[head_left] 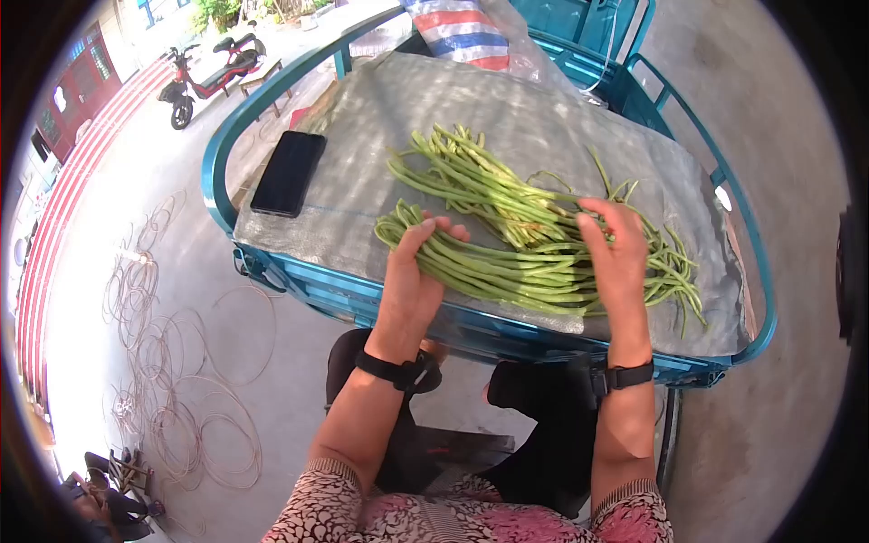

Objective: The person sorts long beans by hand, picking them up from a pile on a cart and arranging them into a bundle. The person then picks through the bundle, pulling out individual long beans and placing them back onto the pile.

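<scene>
My left hand (418, 258) is closed round the left end of a bundle of green long beans (507, 274), near the front edge of the cart bed. Its thumb lies over the top of the beans. A second, looser pile of long beans (489, 181) lies just behind, with some yellowish patches. My right hand (617, 249) is above the right part of the beans, thumb and fingers bent towards each other at the end of one long bean. The palm side of this hand is partly hidden. Loose bean ends (674, 271) spread out to its right.
A black phone (288, 174) lies on the grey sheet (362, 109) covering the blue cart's bed. Blue rails (217, 163) border both sides. A striped bag (462, 36) sits behind. Coiled wire (172, 362) and a red scooter (213, 72) are on the left. Another person (109, 502) shows lower left.
</scene>
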